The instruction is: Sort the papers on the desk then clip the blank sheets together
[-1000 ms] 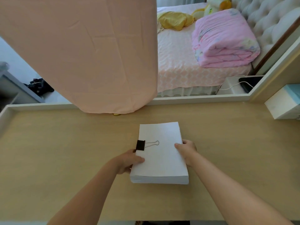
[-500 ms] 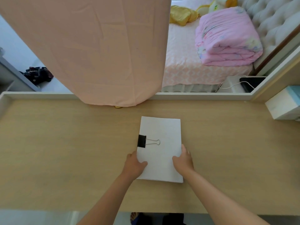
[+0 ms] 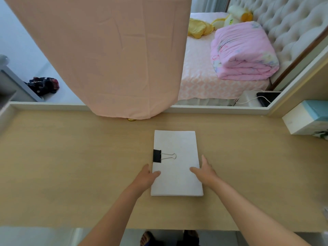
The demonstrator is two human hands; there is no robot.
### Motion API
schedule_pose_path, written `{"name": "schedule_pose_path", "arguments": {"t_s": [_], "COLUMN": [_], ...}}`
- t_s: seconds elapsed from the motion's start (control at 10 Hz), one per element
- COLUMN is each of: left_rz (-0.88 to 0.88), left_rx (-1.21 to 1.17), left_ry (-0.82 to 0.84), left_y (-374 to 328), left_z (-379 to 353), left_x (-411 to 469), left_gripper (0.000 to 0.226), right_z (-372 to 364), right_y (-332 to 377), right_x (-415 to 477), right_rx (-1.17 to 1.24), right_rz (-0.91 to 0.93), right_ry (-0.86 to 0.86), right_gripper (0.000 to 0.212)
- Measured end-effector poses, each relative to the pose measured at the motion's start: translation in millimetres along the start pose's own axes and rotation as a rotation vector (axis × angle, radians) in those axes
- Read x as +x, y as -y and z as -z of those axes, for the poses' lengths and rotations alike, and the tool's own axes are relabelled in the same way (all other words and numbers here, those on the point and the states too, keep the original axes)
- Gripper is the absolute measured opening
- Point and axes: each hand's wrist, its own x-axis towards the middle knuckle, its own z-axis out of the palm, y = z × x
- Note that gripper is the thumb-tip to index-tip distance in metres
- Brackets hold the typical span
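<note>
Surface: wooden desk [image 3: 71,166]
Stack [image 3: 177,174]: flat, binder clip [image 3: 157,156] on left edge
Left hand [image 3: 146,176]: released, thumb on stack
Right hand [image 3: 204,172]: released, at stack's right edge

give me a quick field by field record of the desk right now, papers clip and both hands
paper stack: white, flat on the desk, edges squared
binder clip: black, on the stack's left edge, wire handle folded flat over the top sheet
left hand: open, at the stack's left edge below the clip, thumb on the top sheet
right hand: open, fingers spread, resting over the stack's right edge
task state: sheets look clipped
</note>
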Motion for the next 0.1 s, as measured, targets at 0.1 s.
{"name": "schedule_pose_path", "arguments": {"t_s": [0.1], "left_rz": [-0.157], "left_rx": [-0.057], "left_ry": [-0.172], "left_y": [-32.4], "left_z": [37.0], "left_x": [-23.4], "left_gripper": [0.059], "right_z": [46.5], "right_y": [40.2], "right_x": [-21.4], "right_rx": [0.128], "right_rz": [0.223], "right_ry": [-0.021], "right_gripper": [0.067]}}
